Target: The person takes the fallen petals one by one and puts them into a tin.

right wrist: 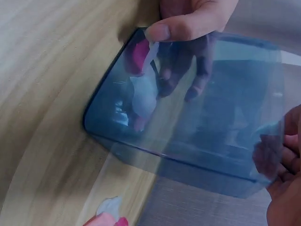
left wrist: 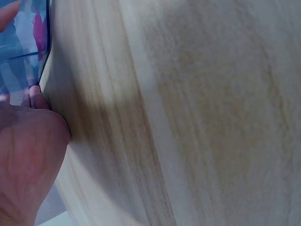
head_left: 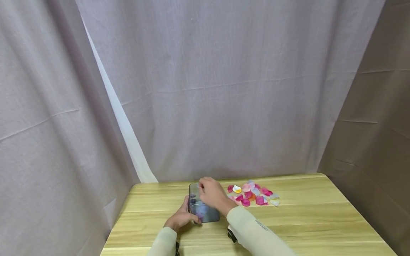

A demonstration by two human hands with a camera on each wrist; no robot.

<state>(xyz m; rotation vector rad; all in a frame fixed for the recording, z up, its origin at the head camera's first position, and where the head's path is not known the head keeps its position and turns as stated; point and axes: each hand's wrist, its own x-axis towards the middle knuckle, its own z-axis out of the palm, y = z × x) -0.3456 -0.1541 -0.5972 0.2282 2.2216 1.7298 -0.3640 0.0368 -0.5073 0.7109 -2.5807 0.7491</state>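
A see-through blue plastic box (head_left: pixel 209 214) stands on the table with a few petals inside, a magenta one (right wrist: pixel 139 55) and a pale one (right wrist: pixel 143 94) among them. My left hand (head_left: pixel 183 217) grips its lower left side, thumb in front and the other fingers behind the clear wall. Over the box's open top is my right hand (head_left: pixel 213 192), its fingers bent at the rim. A small pale blue petal (right wrist: pixel 269 127) shows at those fingertips, partly hidden. In the left wrist view, only part of the left hand (left wrist: pixel 28 146) and a box corner appear.
Loose artificial petals (head_left: pixel 246 202) in pink, magenta, white, yellow and pale blue lie scattered right of the box. The wooden table (head_left: pixel 307 220) has rounded back corners. Grey curtains (head_left: pixel 237 89) hang behind it and at both sides.
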